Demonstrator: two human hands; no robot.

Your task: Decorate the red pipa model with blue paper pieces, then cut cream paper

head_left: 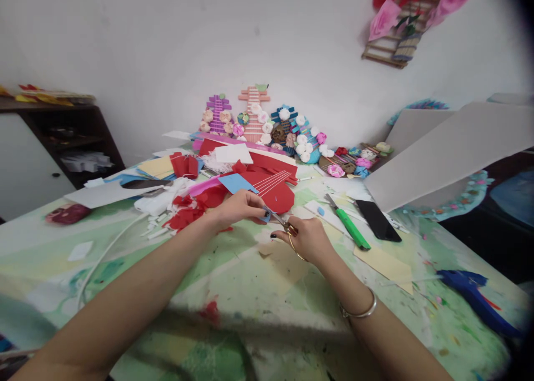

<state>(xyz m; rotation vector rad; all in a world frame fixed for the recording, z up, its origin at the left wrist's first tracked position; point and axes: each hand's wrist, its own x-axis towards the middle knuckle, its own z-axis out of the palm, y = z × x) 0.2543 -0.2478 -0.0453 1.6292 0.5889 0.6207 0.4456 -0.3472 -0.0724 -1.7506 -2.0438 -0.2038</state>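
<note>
My left hand (238, 208) is closed, its thumb and fingers pinching a small blue piece of paper (266, 218). My right hand (309, 237) wraps round scissors (278, 218) with gold-coloured handles, their blades touching or very near that blue piece. Just beyond both hands lies a red, rounded paper shape (278, 196) with pale strings across it. A larger blue sheet (237, 183) rests partly over the red shape. Crumpled red paper scraps (187, 213) are heaped to the left of my left hand.
A green craft knife (352, 228), a black phone (377, 219) and a yellow paper piece (386, 267) lie on the right. A blue glue gun (475, 295) sits near the right edge. Flower-decorated stick crafts (254, 117) lean on the wall. A white cable (98, 256) crosses the left side.
</note>
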